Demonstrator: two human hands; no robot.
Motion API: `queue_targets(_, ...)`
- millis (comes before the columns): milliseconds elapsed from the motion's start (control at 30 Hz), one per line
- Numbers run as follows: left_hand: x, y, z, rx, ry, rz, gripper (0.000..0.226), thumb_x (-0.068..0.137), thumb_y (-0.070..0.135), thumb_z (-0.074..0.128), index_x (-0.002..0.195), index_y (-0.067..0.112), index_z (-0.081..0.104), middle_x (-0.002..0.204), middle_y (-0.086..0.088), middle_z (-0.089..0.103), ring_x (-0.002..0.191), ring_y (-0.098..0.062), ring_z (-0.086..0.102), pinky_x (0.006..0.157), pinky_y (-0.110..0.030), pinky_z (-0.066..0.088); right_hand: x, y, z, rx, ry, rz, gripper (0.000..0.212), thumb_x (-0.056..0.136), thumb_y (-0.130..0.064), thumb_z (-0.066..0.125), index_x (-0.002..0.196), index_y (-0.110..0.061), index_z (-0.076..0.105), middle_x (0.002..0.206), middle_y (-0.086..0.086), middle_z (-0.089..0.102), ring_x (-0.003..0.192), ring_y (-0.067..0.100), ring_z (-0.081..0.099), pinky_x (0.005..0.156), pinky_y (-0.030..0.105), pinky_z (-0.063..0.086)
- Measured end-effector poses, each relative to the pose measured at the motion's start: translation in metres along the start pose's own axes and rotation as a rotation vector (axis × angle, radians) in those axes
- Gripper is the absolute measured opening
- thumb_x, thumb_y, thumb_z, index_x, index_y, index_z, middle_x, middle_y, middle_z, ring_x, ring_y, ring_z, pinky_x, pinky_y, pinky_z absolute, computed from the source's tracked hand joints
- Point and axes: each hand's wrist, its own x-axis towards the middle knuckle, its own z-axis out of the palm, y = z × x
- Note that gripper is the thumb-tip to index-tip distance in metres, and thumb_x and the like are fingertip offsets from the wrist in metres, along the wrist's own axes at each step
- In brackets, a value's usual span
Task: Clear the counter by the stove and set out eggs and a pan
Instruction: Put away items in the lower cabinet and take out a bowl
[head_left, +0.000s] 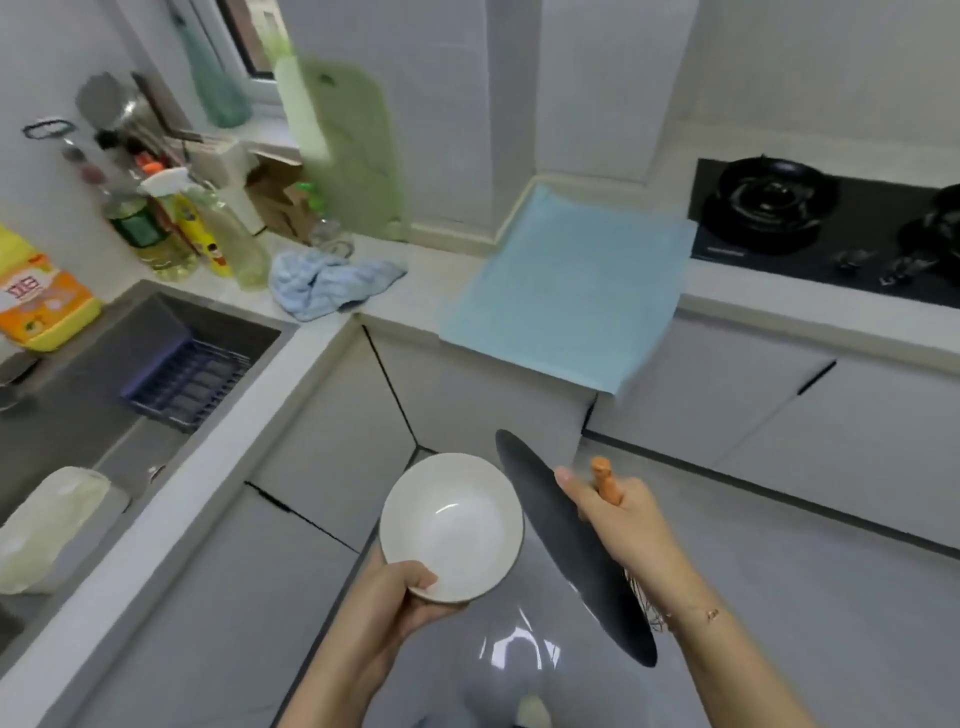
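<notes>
My left hand (400, 597) grips the near rim of an empty white bowl (452, 525), held over the floor in front of the cabinets. My right hand (618, 514) holds a dark flat plate (566, 551) on edge together with a whisk, whose orange handle (605, 480) sticks up past my fingers and whose wires show below my wrist. A light blue mat (566, 291) lies on the counter left of the black gas stove (810, 223). No eggs or pan are in view.
A blue cloth (327, 280) lies on the counter corner. Bottles (176, 228), a green cutting board (353, 150) and a box stand behind it. The sink (104, 374) at left holds a blue rack (187, 379). A yellow detergent bottle (41, 296) stands beside it.
</notes>
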Motion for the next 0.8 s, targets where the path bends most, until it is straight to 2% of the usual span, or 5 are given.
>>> queue_targets(167,0.039,0.018,0.087,0.18,-0.164,-0.073,0.055,0.082,-0.017,0.039,0.125,0.015,0.047,0.112,-0.009,0.061,0.097,-0.034,0.062,0.059,-0.039,0.06,0.017,0.007,-0.077,0.156,0.21,0.11,0.059,0.087,-0.041,0.064,0.042,-0.022,0.031,0.044,-0.006,0.029,0.044,0.011,0.029,0.051,0.027,0.025)
queue_targets(367,0.085,0.03,0.188,0.397,-0.417,-0.159,0.058,0.081,-0.016,0.039,0.13,0.014,0.047,0.117,-0.011,0.06,0.1,-0.037,0.063,0.061,-0.039,0.06,0.008,0.012,-0.158,0.304,0.541,0.196,0.051,0.09,-0.034,0.063,0.051,-0.018,0.033,0.042,-0.011,0.031,0.037,0.006,0.03,0.04,0.017,0.027)
queue_targets(533,0.105,0.031,0.265,0.523,-0.574,-0.23,0.055,0.08,-0.017,0.04,0.13,0.007,0.047,0.116,-0.015,0.059,0.098,-0.04,0.062,0.057,-0.038,0.06,-0.001,0.021,-0.206,0.364,0.754,0.221,0.049,0.09,-0.035,0.061,0.053,-0.018,0.034,0.05,-0.004,0.031,0.045,0.009,0.031,0.058,0.028,0.027)
queue_targets(700,0.112,0.016,0.343,0.585,-0.695,-0.256,0.058,0.081,-0.016,0.039,0.126,0.018,0.05,0.12,-0.011,0.058,0.104,-0.039,0.06,0.064,-0.041,0.059,0.0,0.034,-0.266,0.464,0.952,0.226,0.051,0.093,-0.028,0.059,0.053,-0.017,0.029,0.047,-0.006,0.024,0.053,0.013,0.027,0.059,0.032,0.021)
queue_targets(800,0.114,0.003,0.389,0.632,-0.717,-0.263,0.05,0.081,-0.016,0.04,0.115,0.017,0.055,0.113,-0.011,0.062,0.098,-0.037,0.064,0.065,-0.043,0.06,0.006,0.046,-0.307,0.466,0.978,0.226,0.052,0.094,-0.027,0.058,0.05,-0.017,0.032,0.041,-0.01,0.029,0.048,0.004,0.033,0.058,0.03,0.023)
